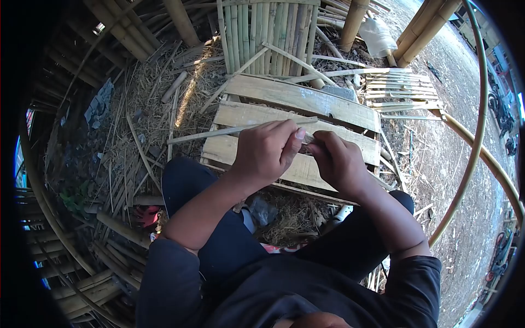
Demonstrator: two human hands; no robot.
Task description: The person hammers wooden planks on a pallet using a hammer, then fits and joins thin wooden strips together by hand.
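Note:
My left hand (266, 150) is closed round a thin bamboo strip (210, 133), whose long end sticks out to the left and whose short end shows past the knuckles. Close beside it on the right, my right hand (337, 158) is closed too, with its fingers curled at something small and dark between the hands that I cannot make out. Both hands are above a low slatted wooden table (251, 116), in front of my knees.
Behind the table stands a panel of upright bamboo slats (268, 38). A smaller slatted piece (399, 87) lies at the right, near a curved bamboo pole (481, 147). Straw and loose strips cover the ground at the left. A grey block (340, 93) touches the table's far side.

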